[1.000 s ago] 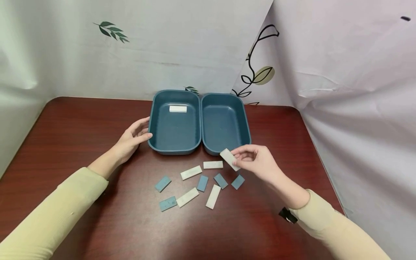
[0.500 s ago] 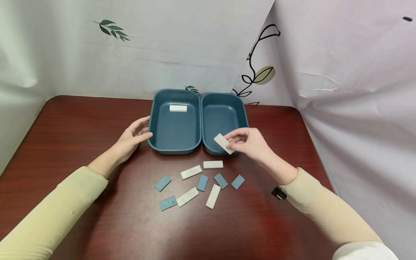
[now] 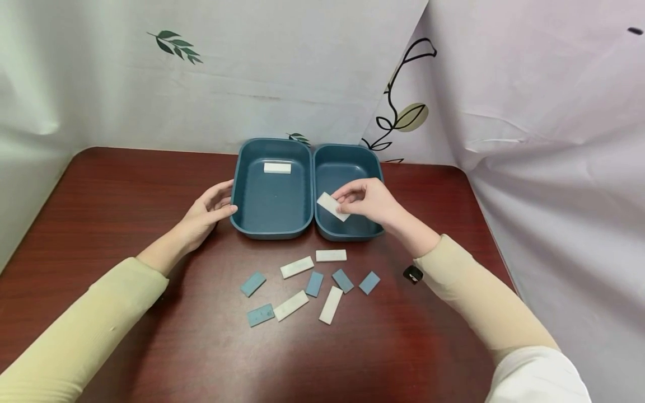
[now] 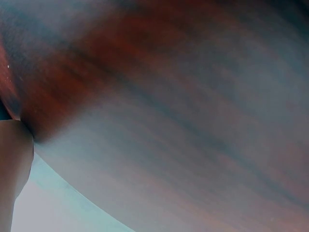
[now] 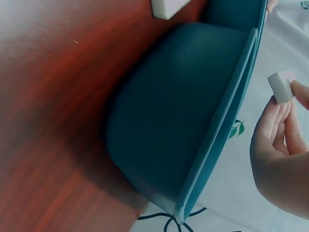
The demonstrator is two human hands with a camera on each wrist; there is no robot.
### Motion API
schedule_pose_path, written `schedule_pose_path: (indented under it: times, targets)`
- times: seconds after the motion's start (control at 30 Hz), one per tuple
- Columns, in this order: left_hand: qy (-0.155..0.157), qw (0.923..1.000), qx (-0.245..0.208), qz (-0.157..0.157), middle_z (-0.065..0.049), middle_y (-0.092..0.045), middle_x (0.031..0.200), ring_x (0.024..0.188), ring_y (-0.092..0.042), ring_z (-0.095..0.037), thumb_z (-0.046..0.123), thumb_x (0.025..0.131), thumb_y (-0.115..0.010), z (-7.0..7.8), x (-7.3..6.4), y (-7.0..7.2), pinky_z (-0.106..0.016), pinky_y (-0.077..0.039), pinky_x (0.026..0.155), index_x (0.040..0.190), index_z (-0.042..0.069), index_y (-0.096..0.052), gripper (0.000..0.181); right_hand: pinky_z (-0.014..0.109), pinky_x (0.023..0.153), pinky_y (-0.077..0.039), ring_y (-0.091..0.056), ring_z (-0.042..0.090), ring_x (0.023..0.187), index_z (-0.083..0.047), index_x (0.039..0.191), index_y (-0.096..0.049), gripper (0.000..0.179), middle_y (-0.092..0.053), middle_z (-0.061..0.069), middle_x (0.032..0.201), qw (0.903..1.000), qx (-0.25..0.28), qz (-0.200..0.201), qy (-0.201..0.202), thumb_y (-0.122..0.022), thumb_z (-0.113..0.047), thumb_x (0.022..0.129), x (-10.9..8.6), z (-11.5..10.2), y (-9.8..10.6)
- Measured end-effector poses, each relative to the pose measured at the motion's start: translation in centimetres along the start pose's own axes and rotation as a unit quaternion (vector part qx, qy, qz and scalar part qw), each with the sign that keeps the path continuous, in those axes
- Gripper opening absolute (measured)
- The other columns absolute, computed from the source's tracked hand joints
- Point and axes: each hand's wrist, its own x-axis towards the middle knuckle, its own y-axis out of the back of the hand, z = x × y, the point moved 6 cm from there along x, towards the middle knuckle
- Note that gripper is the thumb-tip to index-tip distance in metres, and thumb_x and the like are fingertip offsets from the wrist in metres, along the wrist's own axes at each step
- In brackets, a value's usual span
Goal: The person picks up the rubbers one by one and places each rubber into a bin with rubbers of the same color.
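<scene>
Fingers (image 3: 354, 185) of the right hand (image 3: 375, 202) pinch a white block (image 3: 332, 206) against the thumb; those of the left hand (image 3: 204, 215) lie relaxed along the outer side of a tub, its thumb at the rim.

By size, we record first the white fabric backdrop (image 3: 252, 73), then the reddish-brown wooden table (image 3: 151, 173). On the table stand two teal tubs side by side, the left tub (image 3: 272, 235) larger than the right tub (image 3: 347, 237). The left tub contains a white block lying flat (image 3: 277, 168) near its far wall. In front of both we count four loose white blocks (image 3: 297, 267) and five smaller blue-grey blocks (image 3: 314, 284), scattered on the wood.

Change noted: over the last second the right hand has carried its block from the right tub's front edge to a position over that tub, close to the divide. The right-wrist view confirms the block is held in the air. The left hand and the scattered pieces show no evident shift.

We judge the transfer to be under way and release not yet made; which tub is intended, we cannot establish.
</scene>
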Motion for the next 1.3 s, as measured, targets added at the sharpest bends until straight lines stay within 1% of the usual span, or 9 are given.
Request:
schedule_pose_path:
  times: [0.07, 0.2, 0.3, 0.47, 0.6, 0.73, 0.97, 1.17, 1.3]
  targets:
    - [0.0, 1.0, -0.001, 0.0, 0.011, -0.047, 0.15, 0.131, -0.054, -0.002, 0.009, 0.109, -0.058, 0.0, 0.0, 0.0, -0.013, -0.044, 0.104, 0.168, 0.014, -0.03, 0.065, 0.024, 0.073, -0.058, -0.069, 0.01, 0.08, 0.001, 0.114, -0.079, 0.023, -0.077, 0.004, 0.093, 0.9999, -0.002, -0.009, 0.004, -0.079, -0.002, 0.092, 0.6, -0.2, -0.1]
    - [-0.001, 1.0, -0.002, 0.0, 0.01, -0.046, 0.15, 0.131, -0.054, -0.003, 0.009, 0.109, -0.058, 0.0, 0.0, 0.1, -0.012, -0.044, 0.105, 0.167, 0.014, -0.03, 0.065, 0.027, 0.078, -0.061, -0.069, 0.01, 0.081, 0.002, 0.115, -0.079, 0.023, -0.077, 0.008, 0.097, 0.9997, -0.01, -0.018, 0.013, -0.079, -0.003, 0.093, 1.6, -0.8, -0.3]
    - [-0.002, 1.0, -0.002, -0.001, 0.011, -0.046, 0.15, 0.131, -0.054, -0.003, 0.009, 0.11, -0.058, 0.0, 0.0, 0.1, -0.012, -0.044, 0.105, 0.167, 0.014, -0.03, 0.064, 0.036, 0.086, -0.063, -0.069, 0.011, 0.083, 0.001, 0.115, -0.079, 0.022, -0.077, 0.01, 0.1, 0.9997, -0.009, -0.02, 0.014, -0.078, -0.002, 0.093, 2.4, -1.1, -0.4]
    - [0.002, 1.0, 0.0, -0.002, 0.012, -0.046, 0.149, 0.131, -0.053, -0.002, 0.01, 0.11, -0.058, 0.0, -0.1, 0.1, -0.013, -0.043, 0.105, 0.168, 0.014, -0.029, 0.065, 0.049, 0.094, -0.062, -0.069, 0.011, 0.085, 0.001, 0.116, -0.079, 0.023, -0.077, 0.01, 0.105, 0.9996, -0.007, -0.026, 0.009, -0.078, -0.003, 0.094, 3.6, -1.7, -0.7]
    - [0.002, 1.0, 0.001, -0.003, 0.012, -0.046, 0.149, 0.131, -0.053, -0.001, 0.011, 0.11, -0.058, -0.1, -0.1, 0.1, -0.013, -0.043, 0.105, 0.168, 0.014, -0.029, 0.065, 0.048, 0.095, -0.062, -0.068, 0.012, 0.088, 0.0, 0.117, -0.079, 0.023, -0.077, 0.01, 0.109, 0.9995, -0.011, -0.03, 0.004, -0.079, -0.003, 0.094, 4.6, -2.2, -1.1]
    - [-0.002, 1.0, -0.002, -0.004, 0.012, -0.047, 0.15, 0.131, -0.054, -0.001, 0.01, 0.11, -0.057, 0.0, -0.1, 0.0, -0.013, -0.043, 0.106, 0.168, 0.013, -0.029, 0.065, 0.049, 0.097, -0.06, -0.068, 0.013, 0.09, -0.001, 0.117, -0.08, 0.023, -0.076, 0.008, 0.108, 0.9993, -0.02, -0.031, -0.003, -0.079, -0.003, 0.094, 5.6, -2.4, -1.3]
    - [-0.001, 1.0, 0.0, -0.005, 0.009, -0.045, 0.152, 0.133, -0.052, -0.002, 0.01, 0.11, -0.057, 0.1, -0.1, -0.1, -0.013, -0.042, 0.106, 0.168, 0.013, -0.029, 0.065, 0.051, 0.099, -0.06, -0.069, 0.014, 0.091, 0.0, 0.116, -0.079, 0.023, -0.076, 0.01, 0.108, 0.9986, -0.033, -0.041, 0.007, -0.079, 0.0, 0.093, 7.3, -2.8, -1.8]
    - [-0.004, 1.0, -0.003, -0.004, 0.009, -0.046, 0.152, 0.132, -0.053, -0.003, 0.009, 0.11, -0.057, 0.1, 0.0, 0.0, -0.013, -0.043, 0.106, 0.168, 0.013, -0.03, 0.064, 0.052, 0.1, -0.059, -0.069, 0.017, 0.094, 0.0, 0.116, -0.079, 0.022, -0.076, 0.01, 0.107, 0.9981, -0.021, -0.058, 0.01, -0.077, 0.002, 0.094, 8.6, -3.4, -2.3]
    - [-0.005, 1.0, -0.003, -0.006, 0.009, -0.047, 0.151, 0.132, -0.054, -0.003, 0.01, 0.11, -0.057, 0.0, 0.0, 0.0, -0.013, -0.043, 0.106, 0.168, 0.014, -0.03, 0.064, 0.044, 0.096, -0.061, -0.07, 0.019, 0.098, 0.0, 0.116, -0.079, 0.022, -0.075, 0.011, 0.107, 0.997, -0.03, -0.068, 0.018, -0.076, 0.002, 0.094, 9.3, -4.0, -3.0]
